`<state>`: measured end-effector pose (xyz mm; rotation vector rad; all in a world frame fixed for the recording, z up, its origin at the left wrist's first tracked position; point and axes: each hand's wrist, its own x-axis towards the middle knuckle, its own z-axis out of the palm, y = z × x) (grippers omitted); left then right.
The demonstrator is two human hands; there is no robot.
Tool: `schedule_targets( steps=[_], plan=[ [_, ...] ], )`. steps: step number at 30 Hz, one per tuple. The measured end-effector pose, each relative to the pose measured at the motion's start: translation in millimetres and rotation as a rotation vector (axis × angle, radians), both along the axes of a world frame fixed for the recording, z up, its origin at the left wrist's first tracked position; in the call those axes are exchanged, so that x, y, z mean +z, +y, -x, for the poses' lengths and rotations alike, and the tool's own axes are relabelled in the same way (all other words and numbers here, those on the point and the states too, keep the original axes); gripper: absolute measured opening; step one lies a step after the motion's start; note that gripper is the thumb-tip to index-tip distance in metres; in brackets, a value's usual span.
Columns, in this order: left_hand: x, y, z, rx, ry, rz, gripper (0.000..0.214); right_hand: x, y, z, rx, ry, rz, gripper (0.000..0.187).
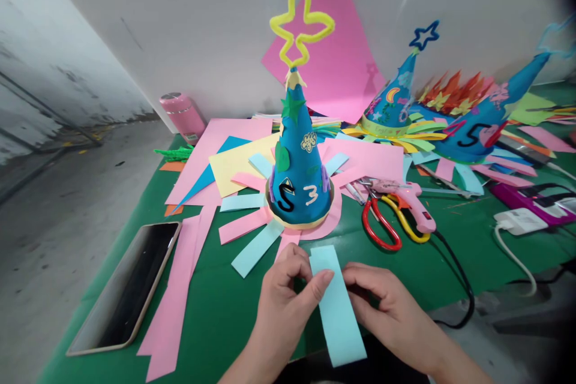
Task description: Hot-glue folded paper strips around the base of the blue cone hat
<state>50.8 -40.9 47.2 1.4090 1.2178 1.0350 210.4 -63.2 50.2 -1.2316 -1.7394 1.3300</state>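
A light blue paper strip [342,321] slants in front of me near the table's front edge. My left hand [285,294] pinches its upper part, the thumb lying across the paper. At the strip's right edge, my right hand [389,306] is closed, its fingertips against the paper and partly hidden. Just beyond my hands stands a blue paper cone hat [294,162] with a yellow pipe-cleaner star [310,18] on top and "S" and "3" on its front. Pink and light blue strips, such as this one [257,247], fan out from its base.
A phone [130,282] and long pink paper strips [173,306] lie at left. Red- and yellow-handled scissors [380,228] and a pink glue gun [411,198] with a black cord are at right. Behind are a pink bottle [182,115], coloured paper and other cone hats [393,99].
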Motion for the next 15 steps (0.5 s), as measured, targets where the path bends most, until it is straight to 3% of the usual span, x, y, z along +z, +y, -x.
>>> schedule_targets(
  steps=[4,9,15],
  plan=[
    [-0.7,1.5,-0.7,-0.01,0.01,0.042,0.031,1.7,-0.5,-0.2,0.005,0.028,0.004,0.015],
    [-1.1,0.0,-1.8,-0.035,-0.096,0.226,0.021,1.0,-0.6,-0.2,0.015,0.069,-0.015,0.014],
    [4.6,-0.3,-7.0,0.07,-0.315,0.413,0.025,0.7,0.1,0.4,0.027,0.092,-0.03,0.012]
  ],
)
